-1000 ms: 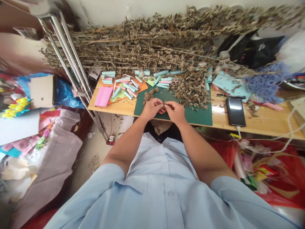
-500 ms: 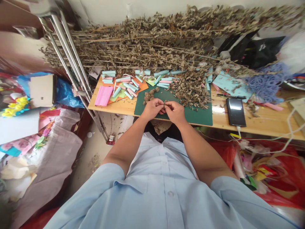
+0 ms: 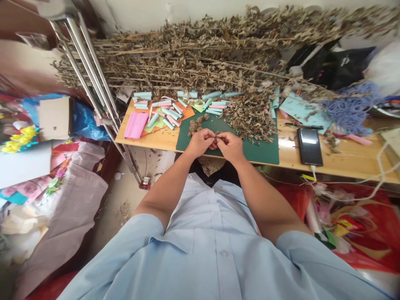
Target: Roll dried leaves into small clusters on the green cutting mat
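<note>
Over the front edge of a green mat (image 3: 262,155), my left hand (image 3: 201,143) and my right hand (image 3: 230,146) meet at the fingertips. Both are closed in a pinch around a tiny dark bit, perhaps dried plant, too small to make out well. Just behind my left hand lies a small pile of brown clumps (image 3: 197,125). A larger heap of dried leaves (image 3: 251,118) rests on the mat behind my right hand. Blue and pink paper rolls (image 3: 171,114) lie at the back left, beside a folded pink paper (image 3: 136,125).
Long dried stalks (image 3: 187,58) cover the back of the wooden table (image 3: 287,156). On the right are a phone (image 3: 309,146) with a cable, blue cord (image 3: 353,102) and a pen. A metal tripod (image 3: 90,71) stands at the left, near bags and papers.
</note>
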`<state>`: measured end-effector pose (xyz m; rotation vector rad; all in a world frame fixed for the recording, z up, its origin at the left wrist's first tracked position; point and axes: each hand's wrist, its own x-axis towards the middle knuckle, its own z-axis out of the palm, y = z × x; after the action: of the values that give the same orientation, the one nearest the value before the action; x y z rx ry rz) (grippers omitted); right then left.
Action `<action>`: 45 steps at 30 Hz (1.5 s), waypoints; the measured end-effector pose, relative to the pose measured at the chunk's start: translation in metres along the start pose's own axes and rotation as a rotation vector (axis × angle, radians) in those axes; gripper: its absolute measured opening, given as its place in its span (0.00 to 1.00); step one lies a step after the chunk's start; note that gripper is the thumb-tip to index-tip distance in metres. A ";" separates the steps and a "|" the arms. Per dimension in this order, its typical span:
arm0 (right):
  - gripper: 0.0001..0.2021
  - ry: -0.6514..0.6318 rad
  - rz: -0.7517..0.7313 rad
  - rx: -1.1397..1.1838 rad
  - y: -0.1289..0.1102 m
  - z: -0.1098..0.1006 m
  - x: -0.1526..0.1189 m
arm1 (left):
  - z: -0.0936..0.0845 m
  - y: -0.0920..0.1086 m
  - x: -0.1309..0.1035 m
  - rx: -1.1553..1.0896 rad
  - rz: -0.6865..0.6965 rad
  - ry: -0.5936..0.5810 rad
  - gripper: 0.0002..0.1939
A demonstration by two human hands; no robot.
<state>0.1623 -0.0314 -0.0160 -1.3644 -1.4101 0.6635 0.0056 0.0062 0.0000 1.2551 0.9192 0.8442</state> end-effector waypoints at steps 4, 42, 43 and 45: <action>0.07 0.010 0.055 0.036 -0.002 0.000 0.001 | 0.000 0.000 0.000 -0.005 -0.013 0.001 0.03; 0.09 -0.011 0.012 0.004 0.003 -0.001 -0.001 | -0.001 -0.001 -0.002 -0.013 0.008 -0.001 0.04; 0.09 -0.012 0.014 -0.006 0.003 -0.001 -0.001 | -0.001 -0.001 -0.002 -0.010 0.010 -0.001 0.04; 0.09 -0.013 0.013 -0.023 0.002 -0.001 -0.001 | -0.001 -0.001 -0.003 -0.006 0.013 0.000 0.04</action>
<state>0.1641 -0.0320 -0.0177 -1.3907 -1.4241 0.6682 0.0032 0.0039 -0.0006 1.2574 0.9088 0.8559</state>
